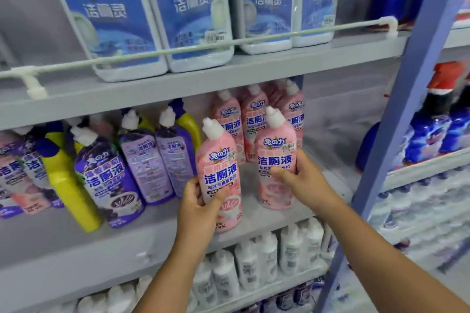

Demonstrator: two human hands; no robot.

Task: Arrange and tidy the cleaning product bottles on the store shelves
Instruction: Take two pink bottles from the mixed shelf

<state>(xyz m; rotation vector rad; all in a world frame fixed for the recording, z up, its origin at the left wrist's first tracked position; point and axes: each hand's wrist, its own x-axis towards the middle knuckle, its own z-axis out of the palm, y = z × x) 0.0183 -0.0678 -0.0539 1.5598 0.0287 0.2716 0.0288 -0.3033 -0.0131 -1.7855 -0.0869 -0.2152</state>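
Standing on the middle shelf (76, 244), the far-left cluster held pink-and-purple labelled bottles (15, 172) cut off by the frame edge, then a yellow bottle (68, 185) leaning to the left with a dark blue cap. Just beside it stood a purple toilet-cleaner bottle (109, 175) with a white cap, and behind that two more purple bottles (157, 157) turned with their back labels outward.

The left hand (201, 208) gripped the left pink toilet-cleaner bottle (221, 175) low on its body, thumb across the front label and fingers (189, 186) curled round the side; the bottle tilted slightly left at the shelf's front edge. The right hand (302, 180) held the right pink toilet-cleaner bottle (276, 157) at mid-body, thumb pressed on the label and the fingers wrapped behind it. This bottle stood near upright on the shelf, just beside the other. Behind both stood a row of further pink bottles (251, 119).

On the upper shelf (203, 83), large blue-labelled white jugs (193, 15) sat behind a white guard rail (305, 31). Below, white bottles (254, 259) filled the lower shelf. A blue upright post (396, 119) separated a neighbouring bay of blue bottles (429, 132) with red caps.
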